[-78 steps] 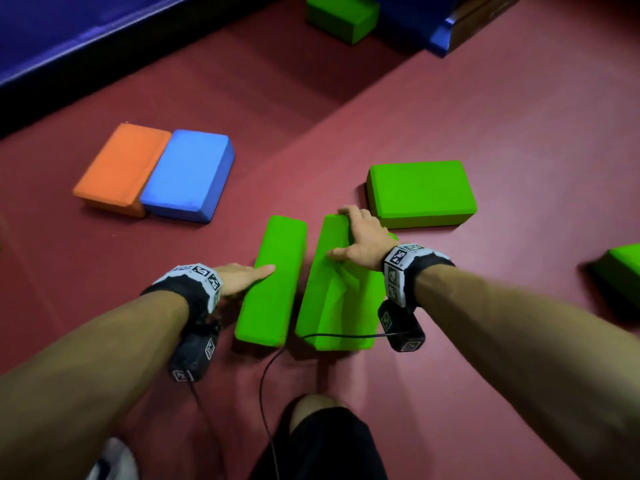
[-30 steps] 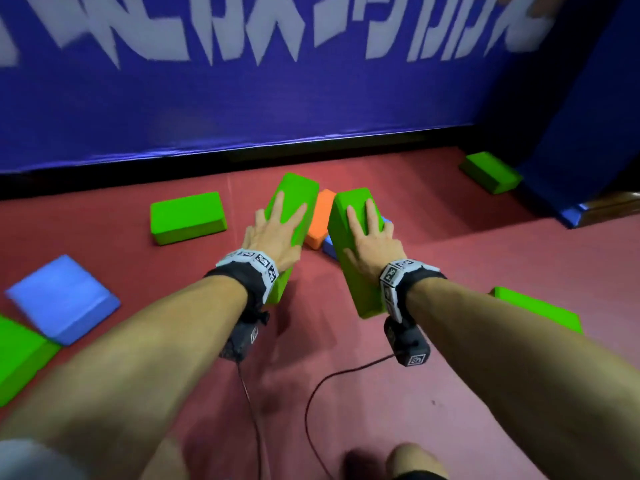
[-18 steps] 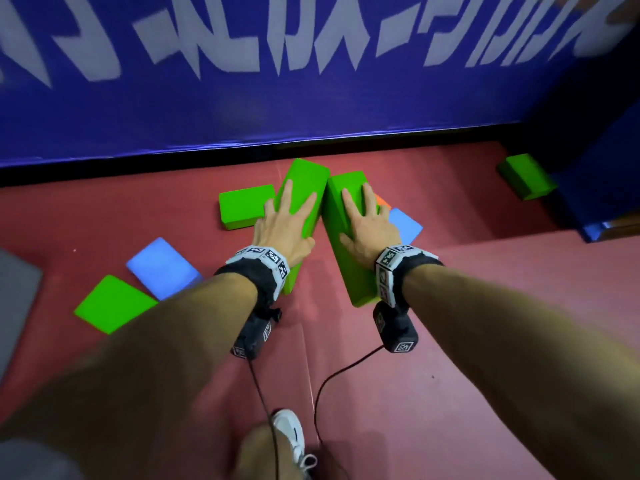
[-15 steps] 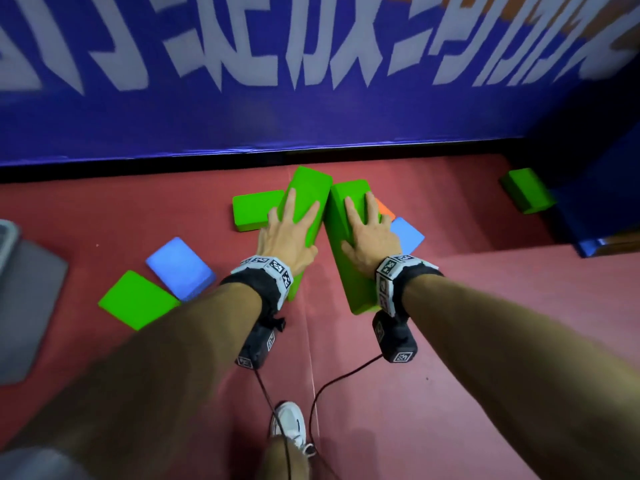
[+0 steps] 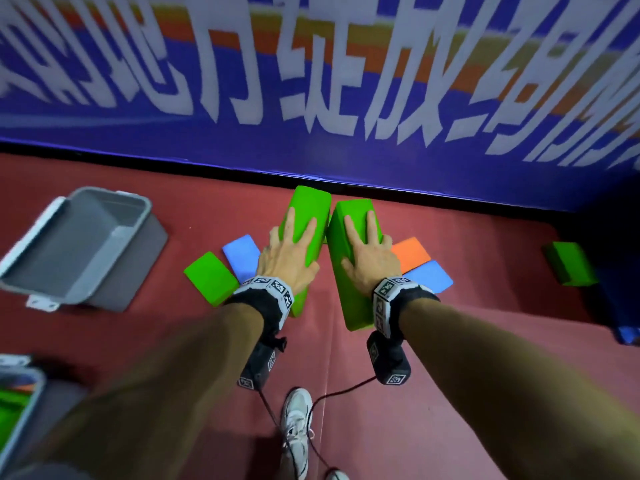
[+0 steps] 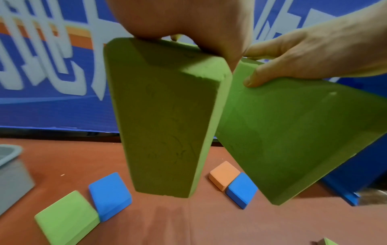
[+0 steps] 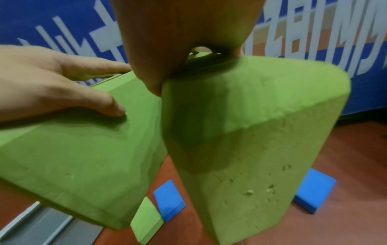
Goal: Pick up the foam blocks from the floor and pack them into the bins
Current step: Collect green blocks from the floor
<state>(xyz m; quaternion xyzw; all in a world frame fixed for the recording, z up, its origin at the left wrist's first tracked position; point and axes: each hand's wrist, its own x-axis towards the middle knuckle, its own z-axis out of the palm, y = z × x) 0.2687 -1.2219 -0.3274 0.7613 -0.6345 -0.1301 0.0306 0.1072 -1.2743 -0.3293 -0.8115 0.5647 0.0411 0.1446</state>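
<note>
Nearest, head view: a white sneaker (image 5: 297,431) and two cables on the red floor (image 5: 450,368); a grey bin (image 5: 20,407) at the lower left edge with green and orange inside, contents blurred, probably foam blocks.

Left hand (image 5: 287,258) grasps the left green block (image 5: 308,209); right hand (image 5: 370,258) grasps the right green block (image 5: 353,216). Both blocks are in the air, long axes pointing away from the body, far ends close together or touching; cannot tell which.

Grip detail comes from the wrist views only: the left wrist view shows the right thumb curled under its block (image 6: 293,132), and the right wrist view shows the left thumb pressed on the other block's side (image 7: 73,157). From the head the fingers lie spread along the top faces.

Surface: matte foam, rounded edges, small pits and scuffs.

Below the held blocks on the floor: a green block (image 5: 211,278) touching a blue block (image 5: 242,254) at left; an orange block (image 5: 410,252) against a second blue block (image 5: 429,280) at right. An empty grey bin (image 5: 138,209) stands left, well apart, with open floor between. A further green block (image 5: 571,263) lies far right. The blue banner wall (image 5: 346,150) bounds the far edge.
</note>
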